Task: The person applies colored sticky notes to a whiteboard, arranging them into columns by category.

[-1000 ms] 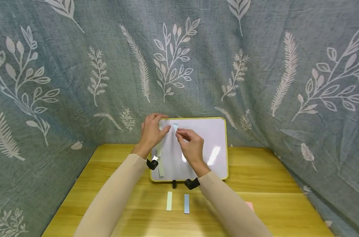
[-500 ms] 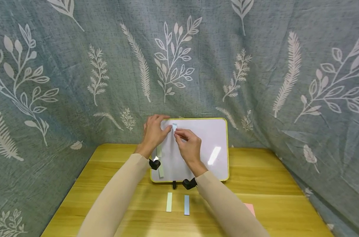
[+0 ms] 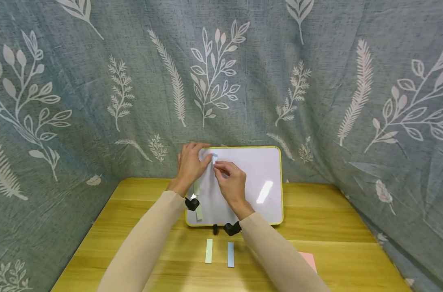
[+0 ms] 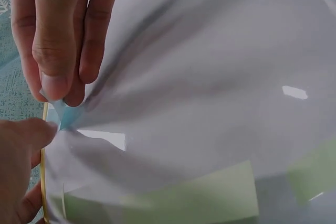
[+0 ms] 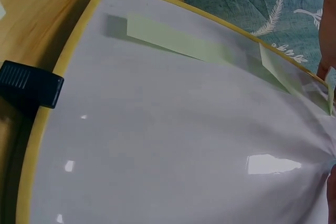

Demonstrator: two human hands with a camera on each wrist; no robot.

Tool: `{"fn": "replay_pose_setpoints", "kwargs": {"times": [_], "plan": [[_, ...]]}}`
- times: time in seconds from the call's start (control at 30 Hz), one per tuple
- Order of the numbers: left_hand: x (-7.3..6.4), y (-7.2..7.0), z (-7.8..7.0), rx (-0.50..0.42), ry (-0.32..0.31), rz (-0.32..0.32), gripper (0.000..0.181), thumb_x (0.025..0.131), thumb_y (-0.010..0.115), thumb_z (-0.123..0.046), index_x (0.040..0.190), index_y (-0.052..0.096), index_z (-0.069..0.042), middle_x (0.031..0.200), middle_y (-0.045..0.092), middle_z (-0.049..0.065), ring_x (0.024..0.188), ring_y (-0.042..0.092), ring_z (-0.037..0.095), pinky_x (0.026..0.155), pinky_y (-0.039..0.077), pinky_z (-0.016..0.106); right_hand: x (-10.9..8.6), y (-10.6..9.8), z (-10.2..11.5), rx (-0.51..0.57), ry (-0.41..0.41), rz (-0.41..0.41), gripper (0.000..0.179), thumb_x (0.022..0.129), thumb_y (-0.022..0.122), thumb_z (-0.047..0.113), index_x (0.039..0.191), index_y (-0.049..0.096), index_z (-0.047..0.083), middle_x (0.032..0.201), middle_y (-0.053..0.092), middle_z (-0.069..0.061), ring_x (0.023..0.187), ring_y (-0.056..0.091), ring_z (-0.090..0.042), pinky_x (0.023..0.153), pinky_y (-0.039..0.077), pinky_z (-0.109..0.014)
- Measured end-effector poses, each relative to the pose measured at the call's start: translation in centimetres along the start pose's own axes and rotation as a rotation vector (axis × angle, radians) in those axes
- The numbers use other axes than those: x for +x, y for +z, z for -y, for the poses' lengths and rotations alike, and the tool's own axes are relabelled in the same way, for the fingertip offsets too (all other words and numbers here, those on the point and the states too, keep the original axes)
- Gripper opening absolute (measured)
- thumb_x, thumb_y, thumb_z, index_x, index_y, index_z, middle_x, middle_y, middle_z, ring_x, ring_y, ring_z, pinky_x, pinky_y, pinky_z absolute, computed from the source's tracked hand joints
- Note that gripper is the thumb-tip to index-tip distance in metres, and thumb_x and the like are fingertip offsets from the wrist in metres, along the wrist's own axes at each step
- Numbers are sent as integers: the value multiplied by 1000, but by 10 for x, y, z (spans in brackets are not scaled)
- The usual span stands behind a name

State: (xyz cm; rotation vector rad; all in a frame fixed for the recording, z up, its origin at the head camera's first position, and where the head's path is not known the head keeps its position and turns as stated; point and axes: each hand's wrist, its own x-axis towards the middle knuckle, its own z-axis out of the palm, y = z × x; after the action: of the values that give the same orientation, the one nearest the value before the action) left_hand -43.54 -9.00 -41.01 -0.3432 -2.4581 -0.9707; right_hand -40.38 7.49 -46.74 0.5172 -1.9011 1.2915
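Note:
A whiteboard (image 3: 258, 170) with a yellow rim leans upright at the table's back. My left hand (image 3: 190, 165) grips its upper left edge, fingers over the rim and thumb in front. Between thumb and index finger, my right hand (image 3: 231, 180) pinches a light blue sticky strip (image 4: 70, 116). The strip's upper end lies against the board near the top edge, beside my left thumb (image 4: 39, 132). Pale green sticky strips (image 4: 194, 195) line the board's left side, some with an end lifting off; my left hand partly hides them in the head view.
On the table (image 3: 152, 243) before the board lie a pale green strip pad (image 3: 209, 250) and a blue strip pad (image 3: 230, 254). A pink pad (image 3: 309, 260) shows partly behind my right sleeve. A black clip (image 3: 215, 229) sits at the board's lower edge. Patterned cloth (image 3: 221, 81) hangs behind.
My right hand has shifted slightly left and down with the blue strip, closer to my left thumb. The left hand keeps its place at the board's edge.

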Motion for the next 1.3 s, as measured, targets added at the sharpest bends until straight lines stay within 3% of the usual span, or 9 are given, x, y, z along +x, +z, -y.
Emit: {"fn": "replay_pose_setpoints", "kwargs": {"times": [0.37,0.73,1.1,1.3], "plan": [[2,4,-6,22,-11,22,44,104,92,-31,146,81,-23,150,74,14,148,60,41,120,47,66,-6,0,-2,-23,-30,-7,9,99,89,-5,107,90,-2,115,89,-17,102,89,-33,91,72,-33],[8,5,-12,-4,-66,-79,38,98,98,-31,133,88,-22,141,79,14,142,65,42,120,50,66,2,0,1,-128,-111,50,11,98,91,-2,109,90,-2,116,89,-16,103,89,-31,94,72,-45],[8,21,-13,-59,-132,-184,34,93,101,-36,123,92,-23,134,82,10,138,65,39,116,55,58,1,-2,-1,-169,-128,71,10,97,91,-2,108,91,-1,116,88,-14,106,89,-31,100,70,-47],[8,22,-13,-76,-176,-188,27,96,99,-37,120,93,-27,136,81,5,141,62,35,111,59,60,0,-2,-1,-193,-115,97,8,100,90,1,108,91,0,117,88,-14,106,89,-29,100,71,-45]]}}
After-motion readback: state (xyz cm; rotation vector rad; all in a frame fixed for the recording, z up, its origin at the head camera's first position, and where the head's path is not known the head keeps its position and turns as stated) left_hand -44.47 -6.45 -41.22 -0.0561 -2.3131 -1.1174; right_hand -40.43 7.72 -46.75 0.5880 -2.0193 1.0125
